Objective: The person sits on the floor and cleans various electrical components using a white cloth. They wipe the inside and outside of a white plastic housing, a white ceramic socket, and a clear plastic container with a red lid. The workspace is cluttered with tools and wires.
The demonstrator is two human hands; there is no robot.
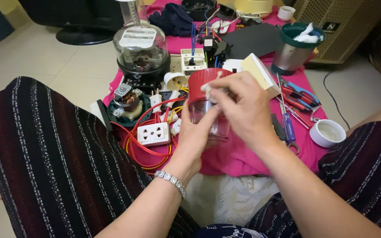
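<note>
Head view: left hand (195,136) gripped the clear red-lidded jar (208,108); right fingers (225,94) pinched a white wad (207,87). Slipping, it might strike the sockets (153,133).

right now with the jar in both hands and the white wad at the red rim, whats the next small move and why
Probably turn the clear jar a little with the left hand so the white wad pinched in the right hand meets a fresh stretch of the red top. The wad sits at one spot on the rim, and the left hand already cups the jar from below.
</note>
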